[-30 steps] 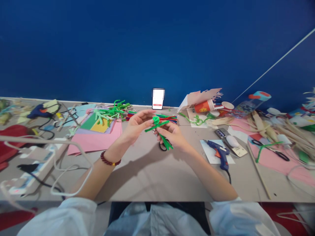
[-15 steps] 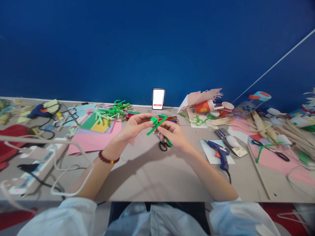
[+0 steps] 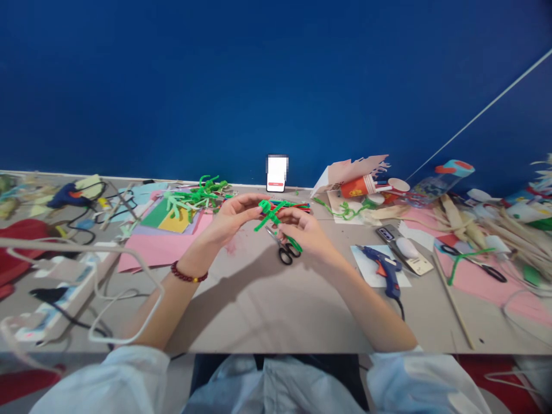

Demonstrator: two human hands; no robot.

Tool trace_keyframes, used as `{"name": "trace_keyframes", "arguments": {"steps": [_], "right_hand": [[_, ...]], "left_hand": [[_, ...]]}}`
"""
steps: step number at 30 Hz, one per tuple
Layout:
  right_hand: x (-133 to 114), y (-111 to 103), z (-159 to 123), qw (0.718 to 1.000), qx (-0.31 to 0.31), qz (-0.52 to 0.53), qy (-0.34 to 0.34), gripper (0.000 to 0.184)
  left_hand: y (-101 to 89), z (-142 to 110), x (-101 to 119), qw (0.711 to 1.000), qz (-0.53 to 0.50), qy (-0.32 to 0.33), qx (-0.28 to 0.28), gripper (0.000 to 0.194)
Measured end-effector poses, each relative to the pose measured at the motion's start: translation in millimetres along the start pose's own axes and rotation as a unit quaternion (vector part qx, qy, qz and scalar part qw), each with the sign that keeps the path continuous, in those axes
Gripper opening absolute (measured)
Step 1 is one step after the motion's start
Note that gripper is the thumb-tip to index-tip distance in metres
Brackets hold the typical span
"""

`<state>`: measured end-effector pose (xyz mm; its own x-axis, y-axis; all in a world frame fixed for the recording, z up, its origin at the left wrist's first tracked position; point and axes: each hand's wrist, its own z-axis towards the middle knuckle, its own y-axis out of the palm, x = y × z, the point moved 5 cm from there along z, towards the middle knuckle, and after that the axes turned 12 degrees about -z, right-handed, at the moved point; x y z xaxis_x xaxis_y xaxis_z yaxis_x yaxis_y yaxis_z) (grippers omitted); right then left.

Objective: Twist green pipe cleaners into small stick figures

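Between my hands is a twisted green pipe cleaner figure [image 3: 269, 214], a coiled end at its upper left and loose ends sticking out. My left hand [image 3: 235, 217] pinches the coiled end between thumb and fingers. My right hand [image 3: 302, 230] is closed on the other side, and a green strand hangs below its fingers. On the table under the right hand lie black-handled scissors [image 3: 285, 255], their blades partly covered. Behind both hands, partly hidden, is a bundle of coloured pipe cleaners [image 3: 302, 205].
A phone [image 3: 276, 172] stands upright against the blue wall. Green pipe cleaner pieces [image 3: 209, 190] and pink paper [image 3: 164, 250] lie at left, near a white power strip [image 3: 73, 293]. At right are a blue glue gun [image 3: 383, 265], a wooden stick [image 3: 452, 302] and paper cups [image 3: 360, 187].
My hands have shifted slightly apart, the left one a little leftward with the coiled end. More of the scissors shows below the right hand.
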<state>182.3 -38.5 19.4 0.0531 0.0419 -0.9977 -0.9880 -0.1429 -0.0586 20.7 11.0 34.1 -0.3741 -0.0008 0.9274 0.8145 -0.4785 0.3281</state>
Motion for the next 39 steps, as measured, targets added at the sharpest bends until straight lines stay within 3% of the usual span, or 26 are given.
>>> {"name": "trace_keyframes", "arguments": {"steps": [5,12,17,26,31,39], "right_hand": [[3.6,-2.1,2.1,1.000,0.011,-0.020,0.008,0.025],[2.8,-1.3,3.2,0.995,-0.014,0.063,0.075,0.041],[6.1,2.3,1.5,0.991,-0.025,0.096,0.085,0.039],[11.7,11.0,-1.6,0.982,-0.050,0.118,0.137,0.027],[12.4,9.3,-1.2,0.989,-0.033,0.082,0.121,0.038],[4.5,7.8,-3.0,0.995,-0.007,0.035,0.091,0.034]], "left_hand": [[1.2,0.6,-0.7,1.000,-0.003,0.000,0.004,0.033],[1.4,1.4,10.4,0.996,0.062,0.061,0.023,0.034],[6.6,-0.8,5.9,0.997,0.068,0.021,-0.008,0.035],[-0.4,3.3,-2.7,0.997,0.052,0.025,0.050,0.036],[0.4,2.5,-4.3,0.997,0.055,0.018,0.055,0.038],[3.9,1.3,-0.7,0.997,0.072,0.020,0.032,0.034]]}}
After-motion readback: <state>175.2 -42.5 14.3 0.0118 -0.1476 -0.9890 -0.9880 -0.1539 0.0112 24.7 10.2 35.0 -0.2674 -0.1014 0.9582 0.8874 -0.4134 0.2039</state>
